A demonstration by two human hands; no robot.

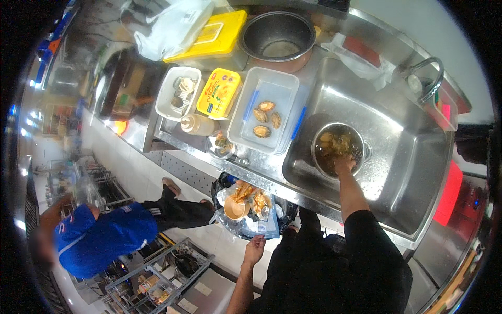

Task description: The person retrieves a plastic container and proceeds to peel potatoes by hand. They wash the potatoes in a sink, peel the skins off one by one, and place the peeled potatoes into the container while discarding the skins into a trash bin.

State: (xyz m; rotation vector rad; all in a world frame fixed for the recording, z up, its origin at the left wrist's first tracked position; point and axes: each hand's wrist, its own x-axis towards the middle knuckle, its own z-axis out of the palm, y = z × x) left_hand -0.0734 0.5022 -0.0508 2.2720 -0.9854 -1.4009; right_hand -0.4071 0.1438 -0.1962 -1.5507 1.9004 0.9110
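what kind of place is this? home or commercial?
Most likely a commercial kitchen's prep area. A stainless steel sink is set in a steel counter, a clear tub holds shellfish, and the right hand reaches into a metal bowl of more.

Commercial kitchen, prep area. Stainless steel surface (261, 170) running into a deep steel sink (413, 157) with a curved tap (431, 78). Clear plastic tub (246, 131) of shellfish, large metal pot (277, 34), squeeze bottle (197, 124), lined waste bin (251, 212) below. Tiled floor (151, 180), wire racks (157, 282); second person in blue (104, 238) crouched nearby.
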